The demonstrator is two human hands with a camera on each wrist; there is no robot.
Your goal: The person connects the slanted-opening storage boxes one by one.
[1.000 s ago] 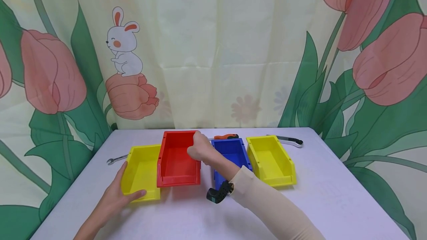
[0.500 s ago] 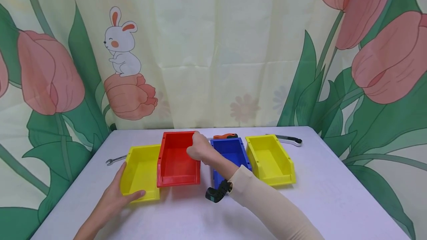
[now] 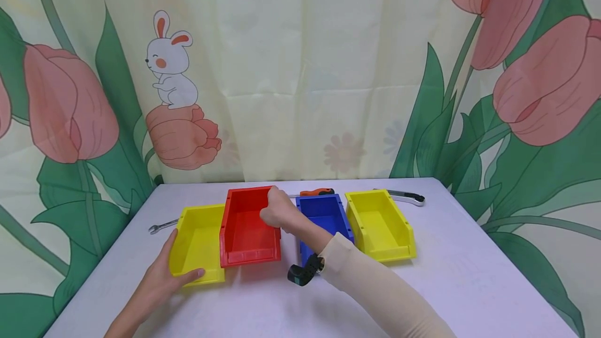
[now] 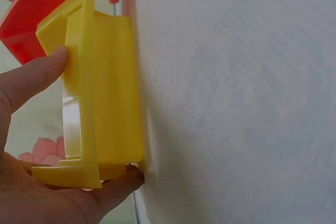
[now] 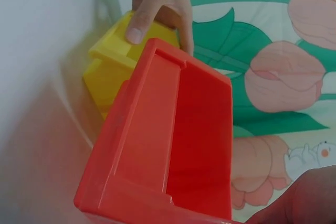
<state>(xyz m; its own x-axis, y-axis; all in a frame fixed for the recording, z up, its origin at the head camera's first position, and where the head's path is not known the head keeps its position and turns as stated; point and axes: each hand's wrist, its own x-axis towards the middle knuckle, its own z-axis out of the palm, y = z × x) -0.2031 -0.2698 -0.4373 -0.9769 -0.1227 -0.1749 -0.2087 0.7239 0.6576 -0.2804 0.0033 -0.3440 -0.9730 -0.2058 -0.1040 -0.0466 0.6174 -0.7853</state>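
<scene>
The right hand (image 3: pixel 277 208) has its grip closed on the right rim of a red bin (image 3: pixel 249 226), which is held above the counter (image 3: pixel 263 309). The left hand (image 3: pixel 158 276) grips a yellow bin (image 3: pixel 199 239) just left of it, thumb at the near end. To the right stand a blue bin (image 3: pixel 325 216) and a second yellow bin (image 3: pixel 382 226); a screwdriver (image 3: pixel 316 192) lies behind the blue one.

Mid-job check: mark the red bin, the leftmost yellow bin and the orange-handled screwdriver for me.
Red bin (image 3: pixel 249 233): head view, on its inner floor.
Leftmost yellow bin (image 3: pixel 199 244): head view, on its inner floor.
Orange-handled screwdriver (image 3: pixel 314 192): head view, on its handle.
</scene>
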